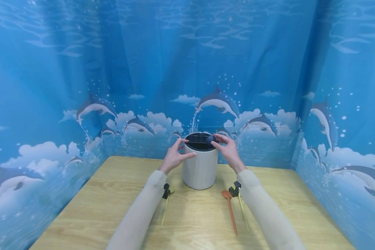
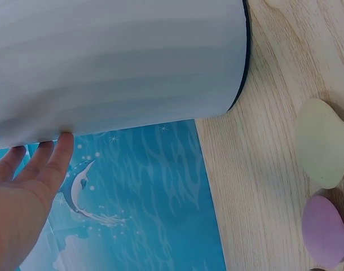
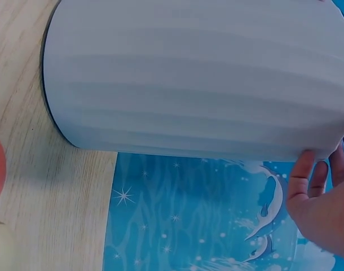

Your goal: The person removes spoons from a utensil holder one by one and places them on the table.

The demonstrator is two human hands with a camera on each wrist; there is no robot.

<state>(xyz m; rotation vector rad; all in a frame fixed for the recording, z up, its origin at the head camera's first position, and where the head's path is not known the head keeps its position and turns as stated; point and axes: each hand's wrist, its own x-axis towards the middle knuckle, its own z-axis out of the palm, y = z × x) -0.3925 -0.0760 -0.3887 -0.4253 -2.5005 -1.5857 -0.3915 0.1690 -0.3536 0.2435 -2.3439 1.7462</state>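
Note:
A white cylindrical holder (image 1: 199,170) stands upright on the wooden table, with a black slotted insert (image 1: 197,139) in its top. At its left side my left hand (image 1: 175,156) has its fingers spread and fairly straight. The left wrist view shows fingertips (image 2: 63,141) touching the holder's wall. My right hand (image 1: 228,150) is at the right rim, thumb and forefinger pinching a dark round piece (image 1: 210,140) over the insert; its exact kind is unclear. In the right wrist view, the lower fingers (image 3: 301,172) lie against the holder near its rim.
An orange spoon (image 1: 230,208) and a pale yellow-green utensil (image 1: 243,213) lie right of the holder. Left of it lies another yellow-green utensil (image 1: 165,211). A purple utensil head (image 2: 327,231) shows in the left wrist view. Behind the table hangs a blue dolphin curtain (image 1: 175,69).

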